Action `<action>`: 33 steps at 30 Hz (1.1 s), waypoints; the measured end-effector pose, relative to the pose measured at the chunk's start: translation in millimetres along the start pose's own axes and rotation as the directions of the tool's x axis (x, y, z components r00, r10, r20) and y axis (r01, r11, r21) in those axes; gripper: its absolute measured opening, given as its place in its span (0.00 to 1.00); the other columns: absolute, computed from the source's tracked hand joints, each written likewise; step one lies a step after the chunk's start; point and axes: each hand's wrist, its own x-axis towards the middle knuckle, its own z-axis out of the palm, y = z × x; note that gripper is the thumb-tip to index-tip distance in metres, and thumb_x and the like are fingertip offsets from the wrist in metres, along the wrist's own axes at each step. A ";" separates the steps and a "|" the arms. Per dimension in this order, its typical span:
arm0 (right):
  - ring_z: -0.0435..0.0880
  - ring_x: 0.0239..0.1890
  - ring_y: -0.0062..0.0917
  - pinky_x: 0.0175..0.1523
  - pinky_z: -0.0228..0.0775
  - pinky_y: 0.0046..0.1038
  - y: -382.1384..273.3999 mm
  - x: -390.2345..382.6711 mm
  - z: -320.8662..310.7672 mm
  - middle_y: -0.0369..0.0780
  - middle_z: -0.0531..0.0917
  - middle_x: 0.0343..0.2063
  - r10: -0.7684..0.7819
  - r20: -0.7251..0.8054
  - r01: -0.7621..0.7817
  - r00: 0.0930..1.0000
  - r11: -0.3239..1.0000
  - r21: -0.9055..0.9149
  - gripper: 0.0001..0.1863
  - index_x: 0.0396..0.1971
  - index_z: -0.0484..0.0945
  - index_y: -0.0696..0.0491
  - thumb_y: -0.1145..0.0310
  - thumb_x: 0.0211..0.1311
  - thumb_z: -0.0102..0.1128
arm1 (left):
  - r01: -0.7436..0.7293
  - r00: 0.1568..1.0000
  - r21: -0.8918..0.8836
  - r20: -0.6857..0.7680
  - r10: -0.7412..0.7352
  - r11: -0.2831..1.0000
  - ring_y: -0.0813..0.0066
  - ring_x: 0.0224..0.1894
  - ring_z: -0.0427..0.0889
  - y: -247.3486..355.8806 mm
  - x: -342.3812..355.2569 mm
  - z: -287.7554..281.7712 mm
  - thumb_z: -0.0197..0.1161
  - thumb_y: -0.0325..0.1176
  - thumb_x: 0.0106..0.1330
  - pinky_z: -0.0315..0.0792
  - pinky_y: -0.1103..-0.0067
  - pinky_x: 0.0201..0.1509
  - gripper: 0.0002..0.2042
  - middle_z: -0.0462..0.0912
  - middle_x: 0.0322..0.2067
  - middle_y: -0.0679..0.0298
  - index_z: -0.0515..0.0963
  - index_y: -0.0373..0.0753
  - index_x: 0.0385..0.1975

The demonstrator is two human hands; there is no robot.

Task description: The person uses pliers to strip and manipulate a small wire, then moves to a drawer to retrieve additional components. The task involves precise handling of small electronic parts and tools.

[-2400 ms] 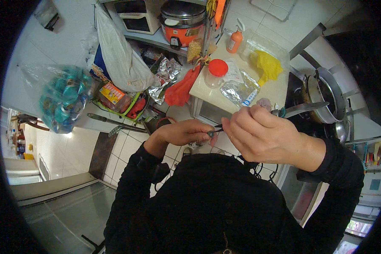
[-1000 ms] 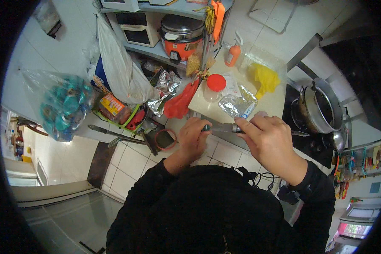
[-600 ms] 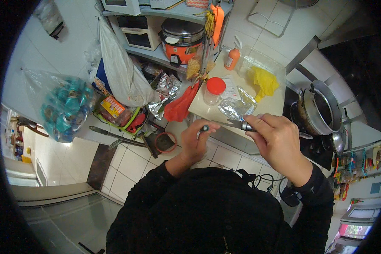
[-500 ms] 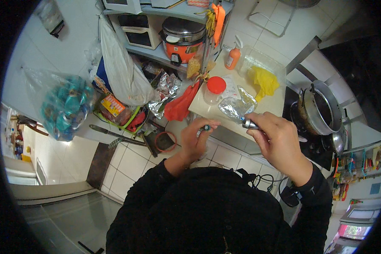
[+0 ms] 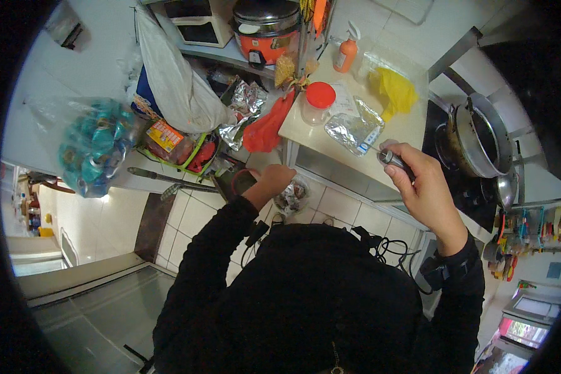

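My right hand (image 5: 417, 171) is closed around a slim tool with a silver-and-dark handle (image 5: 397, 163); its exact kind does not show. From the handle a thin shaft points toward a crumpled clear plastic package (image 5: 354, 126) with a blue-and-white label, lying on the counter. My left hand (image 5: 275, 181) hangs lower, left of the counter, with its fingers curled in. Whatever it holds, if anything, is hidden. Just beyond and below it on the floor stands a container of rubbish (image 5: 292, 197). Near the package is a clear jar with a red lid (image 5: 320, 103).
The counter (image 5: 299, 128) also bears a yellow cloth or bag (image 5: 394, 90) and an orange pump bottle (image 5: 347, 53). To the right, pots (image 5: 483, 140) stand on the stove. At left hang a red bag (image 5: 268, 128), a white bag (image 5: 184, 93) and a bag of teal cans (image 5: 100, 146).
My left hand has moved down and left, and the small dark cylinder seen in it is now out of sight. My right hand has shifted slightly right and up with the tool.
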 end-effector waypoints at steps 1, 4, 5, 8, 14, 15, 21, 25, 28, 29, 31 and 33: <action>0.80 0.31 0.45 0.38 0.71 0.37 4.6 -1.3 1.6 0.50 0.80 0.30 0.002 -0.013 -0.002 1.000 1.000 0.001 0.13 0.46 0.75 0.57 0.69 0.63 0.61 | 0.009 1.000 -0.017 -0.010 -0.009 1.000 0.54 0.36 0.86 -1.8 3.5 9.5 0.55 0.32 0.63 0.79 0.61 0.39 0.08 0.85 0.29 0.57 0.81 0.41 0.35; 0.80 0.30 0.45 0.37 0.71 0.37 23.5 -5.1 2.9 0.50 0.80 0.30 0.068 -0.046 -0.067 0.997 0.998 0.005 0.13 0.46 0.75 0.58 0.70 0.64 0.61 | 0.004 1.000 -0.004 0.002 -0.004 1.000 0.53 0.36 0.86 -1.7 12.6 30.8 0.56 0.34 0.62 0.79 0.62 0.39 0.08 0.85 0.29 0.55 0.82 0.40 0.32; 0.80 0.30 0.45 0.37 0.71 0.36 34.0 -5.1 3.2 0.50 0.79 0.30 0.127 -0.048 -0.127 0.991 0.992 0.013 0.13 0.46 0.75 0.58 0.70 0.64 0.60 | -0.002 0.999 0.041 0.035 0.000 0.999 0.52 0.36 0.85 -0.3 11.4 36.0 0.57 0.36 0.62 0.78 0.62 0.39 0.09 0.84 0.29 0.54 0.82 0.40 0.32; 0.80 0.30 0.44 0.37 0.72 0.35 73.1 -9.2 9.8 0.51 0.80 0.29 0.214 -0.023 -0.214 0.976 0.977 0.015 0.13 0.47 0.75 0.58 0.71 0.65 0.59 | 0.139 0.990 -0.122 0.021 -0.137 0.983 0.54 0.37 0.85 -4.9 9.5 34.1 0.57 0.38 0.65 0.78 0.64 0.41 0.11 0.85 0.29 0.54 0.82 0.39 0.31; 0.82 0.27 0.30 0.29 0.74 0.30 191.4 -14.5 84.6 0.44 0.81 0.24 0.556 0.202 -0.587 0.806 0.707 0.395 0.11 0.43 0.75 0.58 0.68 0.68 0.56 | 0.090 0.968 -0.965 0.143 -0.206 -0.246 0.59 0.50 0.82 2.3 -4.5 -35.2 0.55 0.43 0.72 0.77 0.63 0.53 0.14 0.79 0.48 0.55 0.75 0.38 0.46; 0.80 0.24 0.26 0.27 0.72 0.28 210.9 -12.5 103.5 0.42 0.81 0.24 0.580 0.194 -0.602 0.791 0.685 0.410 0.10 0.45 0.75 0.57 0.68 0.69 0.54 | 0.007 0.979 -0.890 0.099 -0.180 -0.455 0.60 0.53 0.81 12.5 -8.7 -47.5 0.55 0.43 0.73 0.76 0.63 0.55 0.16 0.77 0.52 0.55 0.73 0.39 0.50; 0.79 0.19 0.24 0.22 0.68 0.25 297.1 30.7 212.2 0.41 0.81 0.24 0.778 0.231 -0.746 0.584 0.403 0.530 0.18 0.53 0.70 0.60 0.70 0.66 0.55 | -0.250 0.959 -0.833 -0.284 -0.006 -0.494 0.62 0.56 0.77 35.9 -18.7 -106.9 0.59 0.28 0.70 0.73 0.61 0.62 0.11 0.74 0.53 0.56 0.73 0.42 0.50; 0.83 0.23 0.32 0.28 0.75 0.32 324.9 68.1 265.2 0.46 0.83 0.26 0.700 0.096 -0.625 0.708 0.558 0.547 0.23 0.54 0.68 0.64 0.68 0.62 0.60 | -0.382 0.912 -0.828 -0.409 -0.025 -0.411 0.65 0.56 0.76 38.5 -12.0 -122.1 0.62 0.24 0.66 0.72 0.65 0.63 0.08 0.74 0.50 0.57 0.78 0.42 0.43; 0.86 0.34 0.43 0.40 0.78 0.37 326.5 83.9 267.7 0.55 0.83 0.34 0.572 -0.103 -0.555 0.814 0.817 0.157 0.27 0.55 0.68 0.66 0.67 0.59 0.62 | -0.457 0.880 -0.809 -0.471 -0.056 -0.370 0.66 0.54 0.76 35.5 -13.1 -127.7 0.61 0.23 0.66 0.72 0.68 0.61 0.07 0.75 0.49 0.57 0.78 0.40 0.41; 0.86 0.37 0.44 0.42 0.77 0.37 319.5 87.1 263.4 0.56 0.83 0.35 0.432 -0.188 -0.438 0.882 0.899 0.016 0.27 0.55 0.68 0.66 0.67 0.59 0.62 | -0.462 0.878 -0.811 -0.476 -0.054 -0.360 0.66 0.53 0.76 33.4 -13.6 -129.1 0.61 0.23 0.66 0.72 0.69 0.60 0.07 0.75 0.48 0.57 0.78 0.40 0.41; 0.84 0.42 0.39 0.47 0.75 0.33 292.3 91.9 246.1 0.51 0.84 0.37 0.268 -0.227 -0.302 0.936 0.944 -0.133 0.23 0.52 0.74 0.62 0.67 0.59 0.63 | -0.482 0.867 -0.808 -0.496 -0.050 -0.339 0.67 0.51 0.77 28.6 -14.4 -131.2 0.61 0.22 0.65 0.73 0.70 0.57 0.07 0.76 0.47 0.57 0.78 0.39 0.41; 0.83 0.40 0.35 0.46 0.75 0.31 244.5 98.8 227.5 0.47 0.83 0.36 0.319 -0.063 -0.276 0.946 0.890 0.363 0.20 0.50 0.76 0.60 0.69 0.60 0.64 | -0.466 0.870 -0.802 -0.493 -0.026 -0.375 0.70 0.51 0.77 24.0 -12.8 -132.9 0.60 0.19 0.64 0.71 0.73 0.57 0.08 0.77 0.47 0.59 0.77 0.37 0.41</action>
